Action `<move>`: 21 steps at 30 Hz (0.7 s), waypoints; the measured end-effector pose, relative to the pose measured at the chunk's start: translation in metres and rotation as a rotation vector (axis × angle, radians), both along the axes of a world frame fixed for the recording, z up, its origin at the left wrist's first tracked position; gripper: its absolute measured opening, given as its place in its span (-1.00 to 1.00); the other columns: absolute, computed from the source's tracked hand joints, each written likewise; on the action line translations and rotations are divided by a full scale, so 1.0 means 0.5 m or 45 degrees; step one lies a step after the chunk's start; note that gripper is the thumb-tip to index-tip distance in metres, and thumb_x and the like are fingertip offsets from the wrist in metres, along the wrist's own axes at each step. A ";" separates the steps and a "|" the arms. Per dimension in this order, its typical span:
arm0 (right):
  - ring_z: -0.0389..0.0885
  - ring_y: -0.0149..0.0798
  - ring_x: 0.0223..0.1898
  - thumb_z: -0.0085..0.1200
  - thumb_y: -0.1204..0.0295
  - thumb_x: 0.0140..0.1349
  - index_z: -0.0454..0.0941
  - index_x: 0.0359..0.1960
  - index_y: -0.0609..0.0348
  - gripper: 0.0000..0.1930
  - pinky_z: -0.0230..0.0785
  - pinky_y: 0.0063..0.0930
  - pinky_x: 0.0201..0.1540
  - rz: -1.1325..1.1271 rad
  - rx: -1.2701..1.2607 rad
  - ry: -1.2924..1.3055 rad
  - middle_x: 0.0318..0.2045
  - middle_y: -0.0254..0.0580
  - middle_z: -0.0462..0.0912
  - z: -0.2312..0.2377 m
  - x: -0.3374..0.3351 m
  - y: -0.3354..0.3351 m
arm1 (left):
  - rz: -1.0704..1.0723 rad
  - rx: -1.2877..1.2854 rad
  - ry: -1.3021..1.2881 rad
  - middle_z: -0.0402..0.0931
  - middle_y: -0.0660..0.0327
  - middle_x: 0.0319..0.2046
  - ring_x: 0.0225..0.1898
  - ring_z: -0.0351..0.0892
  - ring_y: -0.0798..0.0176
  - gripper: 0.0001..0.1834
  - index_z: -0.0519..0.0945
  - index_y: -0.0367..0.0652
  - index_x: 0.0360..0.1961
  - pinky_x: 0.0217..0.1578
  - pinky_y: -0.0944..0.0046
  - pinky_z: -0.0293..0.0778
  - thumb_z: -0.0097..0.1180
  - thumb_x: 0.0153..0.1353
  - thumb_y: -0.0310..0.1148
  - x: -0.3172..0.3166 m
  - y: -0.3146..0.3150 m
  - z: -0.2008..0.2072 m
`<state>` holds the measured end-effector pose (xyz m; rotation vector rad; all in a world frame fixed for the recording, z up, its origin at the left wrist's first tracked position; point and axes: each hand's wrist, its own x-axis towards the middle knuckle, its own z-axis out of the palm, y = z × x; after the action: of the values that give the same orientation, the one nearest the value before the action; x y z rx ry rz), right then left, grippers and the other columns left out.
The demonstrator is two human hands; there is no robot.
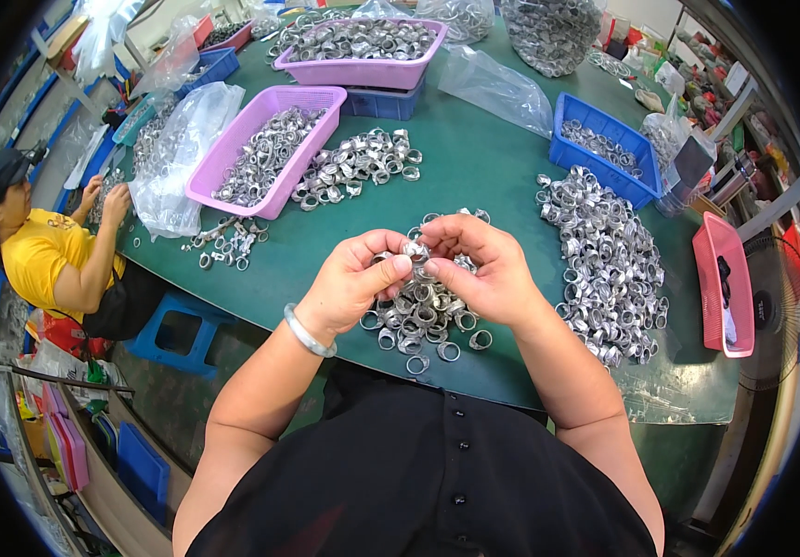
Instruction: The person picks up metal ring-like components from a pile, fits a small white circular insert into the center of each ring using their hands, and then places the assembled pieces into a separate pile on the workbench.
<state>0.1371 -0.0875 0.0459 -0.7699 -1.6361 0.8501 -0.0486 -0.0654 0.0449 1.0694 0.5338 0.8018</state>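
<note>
Both my hands meet over the near part of the green table, pinching one silver metal ring [416, 251] between them. My left hand [360, 274], with a pale bangle [309, 331] on its wrist, grips the ring's left side between thumb and fingers. On the other side, my right hand [479, 265] holds it with thumb and forefinger. Part of the ring is covered by the fingertips. Right under the hands lies a loose pile of similar rings [420, 316], several of them spread toward the table's near edge.
A large ring heap [609, 269] lies to the right, below a blue basket [604, 153]. Pink baskets [274, 200] of rings stand at left and back. A pink bin [727, 288] is beyond the right edge. At far left, a person in a yellow shirt [56, 255] handles small pieces.
</note>
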 end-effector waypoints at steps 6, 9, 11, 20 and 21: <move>0.52 -0.46 -0.41 0.08 0.62 0.02 0.47 -0.22 0.27 -0.77 0.39 -0.59 -0.34 -0.013 -0.049 0.055 -0.39 -0.25 0.57 -0.010 0.000 0.002 | 0.038 0.043 0.065 0.43 0.35 -0.47 -0.56 0.31 0.54 -0.84 0.47 -0.22 -0.25 -0.56 0.58 0.23 0.09 0.14 -0.43 0.002 -0.008 0.011; 0.51 -0.49 -0.43 0.07 0.62 0.04 0.49 -0.26 0.27 -0.81 0.39 -0.61 -0.36 0.002 -0.150 0.076 -0.41 -0.28 0.56 -0.015 0.001 0.003 | 0.066 0.083 0.106 0.44 0.40 -0.49 -0.56 0.31 0.59 -0.86 0.52 -0.20 -0.29 -0.54 0.60 0.28 0.10 0.13 -0.41 0.006 -0.014 0.019; 0.50 -0.51 -0.44 0.06 0.61 0.05 0.49 -0.27 0.28 -0.82 0.38 -0.63 -0.37 0.006 -0.207 0.081 -0.43 -0.29 0.56 -0.015 0.002 0.003 | 0.089 0.116 0.152 0.45 0.39 -0.50 -0.57 0.31 0.60 -0.87 0.53 -0.22 -0.30 -0.56 0.60 0.27 0.09 0.13 -0.42 0.009 -0.018 0.024; 0.46 -0.59 -0.45 0.02 0.59 0.10 0.50 -0.29 0.30 -0.87 0.35 -0.69 -0.39 0.075 -0.367 0.162 -0.45 -0.36 0.55 -0.007 -0.001 -0.001 | 0.091 -0.013 0.118 0.45 0.35 -0.52 -0.58 0.31 0.59 -0.87 0.52 -0.25 -0.31 -0.58 0.61 0.27 0.05 0.16 -0.42 0.008 -0.018 0.028; 0.46 -0.59 -0.45 0.01 0.59 0.11 0.50 -0.28 0.30 -0.87 0.35 -0.69 -0.39 0.098 -0.412 0.223 -0.46 -0.37 0.55 -0.006 -0.002 -0.002 | 0.091 -0.013 0.119 0.45 0.35 -0.52 -0.58 0.31 0.59 -0.87 0.52 -0.25 -0.31 -0.58 0.61 0.27 0.05 0.16 -0.42 0.009 -0.019 0.029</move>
<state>0.1360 -0.0883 0.0429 -0.8316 -1.3976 1.2225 -0.0441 -0.0748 0.0593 1.0869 0.6574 0.8137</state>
